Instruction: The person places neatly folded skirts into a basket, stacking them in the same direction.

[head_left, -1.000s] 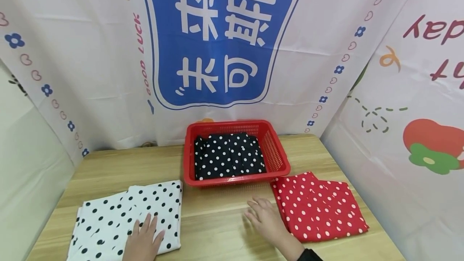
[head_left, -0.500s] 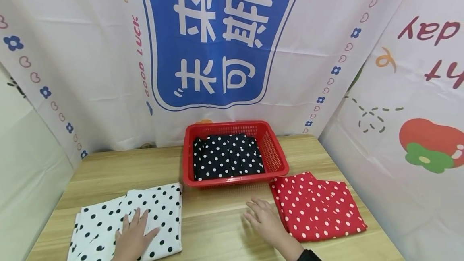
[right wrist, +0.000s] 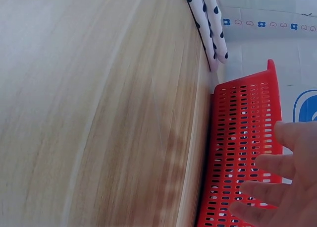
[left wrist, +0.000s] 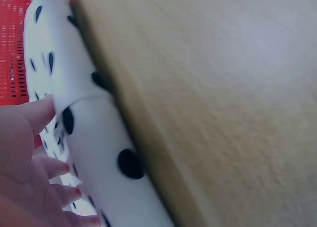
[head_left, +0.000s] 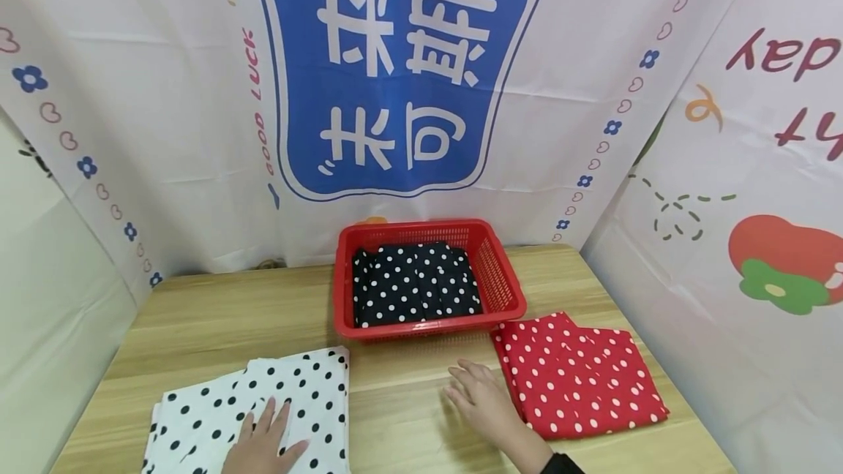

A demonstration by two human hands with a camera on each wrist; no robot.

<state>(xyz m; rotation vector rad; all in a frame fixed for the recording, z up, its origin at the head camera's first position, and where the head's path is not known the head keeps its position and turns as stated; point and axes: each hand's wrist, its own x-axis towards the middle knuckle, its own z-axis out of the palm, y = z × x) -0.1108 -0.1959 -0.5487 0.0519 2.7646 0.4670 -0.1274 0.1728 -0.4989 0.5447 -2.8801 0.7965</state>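
Note:
A folded white cloth with black dots (head_left: 309,393) lies at the table's left front. My left hand (head_left: 262,446) rests on top of it with the fingers spread. In the left wrist view, the thick folded edge of this cloth (left wrist: 96,133) runs beside the hand (left wrist: 20,152). Over bare wood, just left of a folded red cloth with white dots (head_left: 579,379), is my right hand (head_left: 486,402). Its fingers are loosely bent and hold nothing. The right wrist view has the same hand (right wrist: 297,177) in front of the red basket.
A red plastic basket (head_left: 431,327) stands at the back middle, with a folded black cloth with white dots (head_left: 415,284) inside. The red cloth's back corner is close to the basket. Printed white curtains (head_left: 540,123) hang behind and at the sides of the wooden table (head_left: 395,401).
My left hand first shifted left over the white cloth. Since then, hand and cloth have slid a little to the right and nearer to me. The right hand has stayed in place.

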